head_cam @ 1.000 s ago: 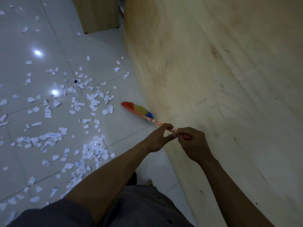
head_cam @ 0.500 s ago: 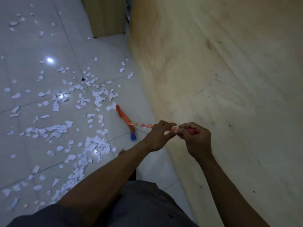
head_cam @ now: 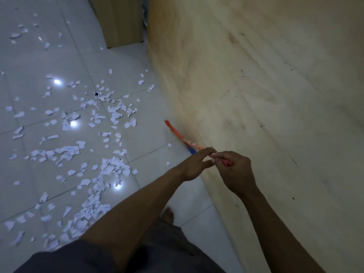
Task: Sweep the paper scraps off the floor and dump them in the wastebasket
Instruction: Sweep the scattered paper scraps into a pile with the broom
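paper scraps (head_cam: 110, 168) strewn well left of plywood wall (head_cam: 256, 85) | broom (head_cam: 177, 133) head near wall's foot, clear of scraps | left hand (head_cam: 195, 164) pinches handle, right hand (head_cam: 234, 170) clamps its end | best: carry head left past scraps, draw short low strokes into one pile | wastebasket unseen

No text can be read; blue marks on the paper scraps (head_cam: 67, 149) are illegible.

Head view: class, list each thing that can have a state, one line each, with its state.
Broom: held by both hands, brush end low beside the wooden wall.
Left hand: pinches the broom.
Right hand: grips the broom's top end.
Scraps: scattered over the floor.
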